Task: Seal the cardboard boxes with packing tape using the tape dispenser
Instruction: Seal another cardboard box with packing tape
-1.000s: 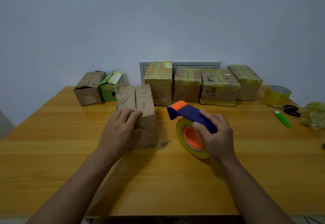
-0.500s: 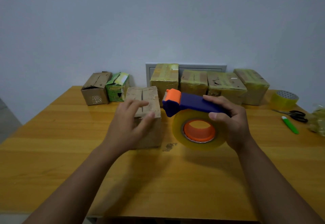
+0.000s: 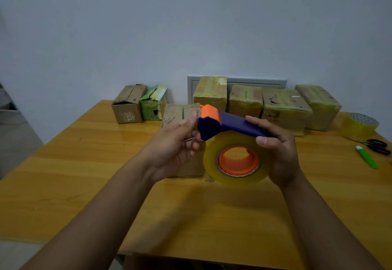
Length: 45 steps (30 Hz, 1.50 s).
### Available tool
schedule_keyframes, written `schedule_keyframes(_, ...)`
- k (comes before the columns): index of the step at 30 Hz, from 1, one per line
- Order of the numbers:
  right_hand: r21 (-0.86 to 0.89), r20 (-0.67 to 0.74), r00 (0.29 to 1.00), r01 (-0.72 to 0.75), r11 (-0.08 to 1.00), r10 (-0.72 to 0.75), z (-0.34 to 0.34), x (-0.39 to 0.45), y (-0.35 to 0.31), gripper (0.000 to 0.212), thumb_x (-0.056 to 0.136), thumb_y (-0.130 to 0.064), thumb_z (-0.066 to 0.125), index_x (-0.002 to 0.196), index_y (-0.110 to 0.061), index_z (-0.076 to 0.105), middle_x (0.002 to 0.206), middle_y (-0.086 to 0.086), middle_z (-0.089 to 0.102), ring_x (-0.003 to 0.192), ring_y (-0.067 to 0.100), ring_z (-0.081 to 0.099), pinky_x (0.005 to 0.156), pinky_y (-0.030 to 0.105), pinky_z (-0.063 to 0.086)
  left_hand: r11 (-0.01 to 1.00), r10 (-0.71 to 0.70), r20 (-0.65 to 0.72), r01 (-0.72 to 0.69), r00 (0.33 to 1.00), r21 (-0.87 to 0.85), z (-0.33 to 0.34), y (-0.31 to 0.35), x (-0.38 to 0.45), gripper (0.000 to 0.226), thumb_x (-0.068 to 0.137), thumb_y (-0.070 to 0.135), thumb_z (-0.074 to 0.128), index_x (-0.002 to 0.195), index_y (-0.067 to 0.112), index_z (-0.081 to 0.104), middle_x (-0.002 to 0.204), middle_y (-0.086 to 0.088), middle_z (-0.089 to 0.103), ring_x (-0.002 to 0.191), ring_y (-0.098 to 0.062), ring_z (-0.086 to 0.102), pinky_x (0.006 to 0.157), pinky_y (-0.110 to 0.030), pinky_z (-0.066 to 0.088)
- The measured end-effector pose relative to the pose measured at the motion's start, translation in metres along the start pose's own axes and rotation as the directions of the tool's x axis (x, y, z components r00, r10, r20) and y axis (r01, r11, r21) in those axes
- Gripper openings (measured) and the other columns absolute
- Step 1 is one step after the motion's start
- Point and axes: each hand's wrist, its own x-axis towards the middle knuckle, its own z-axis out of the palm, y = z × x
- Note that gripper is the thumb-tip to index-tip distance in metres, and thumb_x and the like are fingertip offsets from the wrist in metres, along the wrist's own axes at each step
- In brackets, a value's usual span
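Right hand (image 3: 277, 151) grips the tape dispenser (image 3: 231, 142) above the unsealed box (image 3: 182, 140) — left hand (image 3: 176, 144) pinches at its nose, likely freeing the tape end.

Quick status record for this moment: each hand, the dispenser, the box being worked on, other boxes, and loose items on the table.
right hand: grips the handle of the tape dispenser, held above the table
left hand: fingers at the dispenser's front end; whether they pinch tape is unclear
working box: plain cardboard, behind the left hand, top seam shows no tape
sealed boxes: four taped ones along the wall
untaped boxes: brown one and green one, back left
loose items: spare tape roll, scissors, green cutter, far right
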Motion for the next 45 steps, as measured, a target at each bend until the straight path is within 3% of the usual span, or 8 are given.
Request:
schedule_keyframes(6,0.007,0.01,1.0,0.004,1.0,-0.004,-0.001,-0.001,0.0,0.043,0.068,-0.032,0.06,0.109,-0.032,0.074,0.112,0.005,0.066,0.1,0.031,0.062,0.077,0.033,0.052,0.999,-0.044,0.031,0.045,0.999,-0.02,-0.01,0.005,-0.001,0.02,0.09,0.026,0.052,0.093,0.008,0.062,0.071,-0.003,0.057,0.057,-0.009,0.051,0.052,-0.02,0.04)
schedule_keyframes(10,-0.004,0.028,1.0,0.009,1.0,-0.009,-0.002,-0.001,0.0,0.043,0.069,-0.031,0.06,0.109,-0.032,0.074,0.108,0.0,0.066,0.097,0.027,0.062,0.075,0.032,0.052,0.993,-0.114,-0.001,0.114,0.993,0.012,-0.012,0.013,-0.002,0.046,0.093,0.029,0.037,0.069,0.009,0.07,0.068,-0.009,0.06,0.055,-0.014,0.051,0.051,-0.023,0.04)
schedule_keyframes(15,-0.037,0.04,0.999,0.025,0.999,-0.024,-0.003,-0.001,0.0,0.042,0.069,-0.031,0.061,0.109,-0.032,0.074,0.1,-0.006,0.065,0.092,0.021,0.06,0.075,0.029,0.051,0.959,-0.127,-0.12,0.153,0.985,0.24,-0.01,0.016,-0.001,0.024,0.095,0.021,0.052,0.084,0.004,0.066,0.066,-0.008,0.061,0.055,-0.014,0.053,0.052,-0.022,0.044)
schedule_keyframes(23,-0.133,0.109,0.992,0.076,0.988,-0.062,-0.007,-0.002,-0.002,0.042,0.073,-0.034,0.064,0.114,-0.03,0.07,0.1,-0.007,0.062,0.092,0.016,0.058,0.076,0.024,0.049,0.817,-0.077,-0.206,0.18,0.976,0.548,-0.01,0.026,0.001,0.023,0.096,0.012,0.051,0.094,-0.001,0.07,0.08,-0.015,0.071,0.073,-0.022,0.065,0.066,-0.029,0.055)
schedule_keyframes(31,-0.135,0.112,0.991,0.094,0.986,-0.079,-0.015,-0.005,-0.003,0.042,0.073,-0.035,0.063,0.114,-0.031,0.07,0.102,-0.008,0.062,0.093,0.016,0.059,0.076,0.023,0.049,0.944,-0.139,-0.188,0.188,0.972,0.273,-0.003,0.025,0.001,0.026,0.095,0.017,0.056,0.102,-0.006,0.066,0.076,-0.014,0.067,0.067,-0.019,0.065,0.058,-0.025,0.057)
schedule_keyframes(35,-0.138,0.108,0.991,0.091,0.986,-0.077,-0.017,-0.008,-0.004,0.043,0.073,-0.035,0.063,0.115,-0.028,0.068,0.102,-0.01,0.062,0.093,0.013,0.059,0.075,0.022,0.049,0.932,-0.143,-0.186,0.195,0.972,0.304,0.001,0.025,0.001,0.014,0.095,0.006,0.054,0.09,-0.001,0.066,0.068,-0.01,0.064,0.061,-0.015,0.06,0.056,-0.022,0.056)
schedule_keyframes(39,-0.154,0.112,0.99,0.1,0.983,-0.084,-0.02,-0.009,-0.004,0.043,0.074,-0.036,0.063,0.116,-0.028,0.067,0.105,-0.009,0.063,0.095,0.013,0.06,0.074,0.019,0.049,0.933,-0.145,-0.213,0.205,0.966,0.295,0.005,0.023,0.003,0.024,0.095,0.007,0.052,0.073,0.005,0.062,0.064,-0.008,0.059,0.057,-0.014,0.056,0.052,-0.021,0.054)
schedule_keyframes(45,-0.219,0.155,0.983,0.132,0.967,-0.099,-0.022,-0.008,-0.006,0.045,0.074,-0.038,0.065,0.119,-0.03,0.065,0.111,-0.009,0.061,0.102,0.017,0.059,0.074,0.019,0.049,0.892,-0.102,-0.206,0.181,0.973,0.414,0.001,0.026,0.005,0.013,0.095,0.002,0.052,0.088,0.003,0.063,0.064,-0.006,0.06,0.055,-0.011,0.052,0.047,-0.018,0.046)
